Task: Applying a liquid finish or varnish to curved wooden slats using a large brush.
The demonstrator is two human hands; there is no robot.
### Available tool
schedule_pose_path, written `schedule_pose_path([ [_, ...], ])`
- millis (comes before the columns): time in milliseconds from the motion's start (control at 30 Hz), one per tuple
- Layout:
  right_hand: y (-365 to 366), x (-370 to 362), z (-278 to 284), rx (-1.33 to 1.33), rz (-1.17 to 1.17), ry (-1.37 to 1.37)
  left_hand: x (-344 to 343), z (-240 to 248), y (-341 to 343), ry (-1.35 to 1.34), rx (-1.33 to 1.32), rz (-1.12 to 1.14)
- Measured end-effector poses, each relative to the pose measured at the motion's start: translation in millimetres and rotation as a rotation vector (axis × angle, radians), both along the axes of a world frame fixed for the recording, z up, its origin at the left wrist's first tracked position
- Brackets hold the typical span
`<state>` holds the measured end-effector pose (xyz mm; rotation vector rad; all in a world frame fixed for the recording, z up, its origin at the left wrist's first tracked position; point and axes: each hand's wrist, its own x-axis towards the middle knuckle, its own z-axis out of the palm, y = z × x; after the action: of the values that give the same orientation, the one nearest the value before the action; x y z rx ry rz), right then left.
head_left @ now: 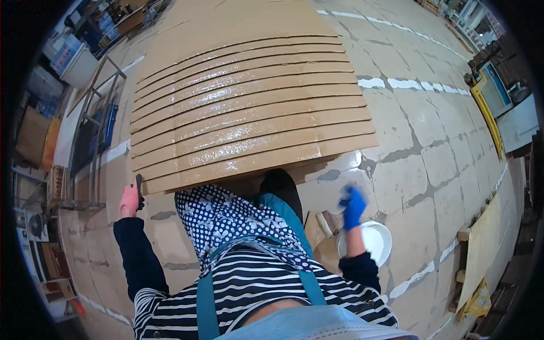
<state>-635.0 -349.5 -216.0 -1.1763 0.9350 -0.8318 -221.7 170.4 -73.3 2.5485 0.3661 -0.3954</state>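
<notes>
Brown cardboard makes up the stack of sheets point(243, 122) that spreads ahead of and between the two hands, each sheet set back from the next so that a row of long strips shows, with a wet-looking shine across their middle. The left hand point(131, 199), pink with dark along the fingers, is at the near left corner of the stack, its fingers by the edge; whether they grip the board, and whether the dark part is glove or something held, I cannot tell. The right hand point(353, 205), in a blue glove, is off to the right of the stack, apart from it. It is blurred, and I cannot tell how far its fingers are closed or whether they hold anything.

Just below the right hand, partly behind its forearm, a round white bucket point(388, 243) stands on the floor point(428, 122). A brush-like thing point(325, 225) lies just left of that hand, near the bucket. Between the hands, on the near side of the stack, is the wearer's dark apron point(218, 218) with white dots, over a striped top point(255, 277). Well to the left of the left hand stands a metal frame point(90, 203); far right of the right hand, a pale panel point(481, 252) lies along the floor.
</notes>
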Motion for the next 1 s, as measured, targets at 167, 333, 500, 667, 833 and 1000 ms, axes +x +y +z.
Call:
schedule_pose_path([
  [167,-142,73,124,-0.736,0.125,0.667,-4,24,-21,0.014,0.141,-0.047],
  [333,-142,100,169,-0.8,0.536,1.244,-9,56,-25,-0.073,0.068,-0.006],
  [500,-154,108,216,-0.447,0.613,1.242,30,53,32,-0.193,-0.547,0.057],
  [667,-158,100,184,-1.088,0.227,0.446,-4,92,-12,-0.092,-1.089,0.119],
  [833,-154,99,110,-1.615,-0.102,0.531,8,-30,14,-0.673,-0.775,-0.027],
  [1000,-151,131,101,-0.641,-0.173,0.397,24,-45,22,-0.761,-0.17,0.174],
])
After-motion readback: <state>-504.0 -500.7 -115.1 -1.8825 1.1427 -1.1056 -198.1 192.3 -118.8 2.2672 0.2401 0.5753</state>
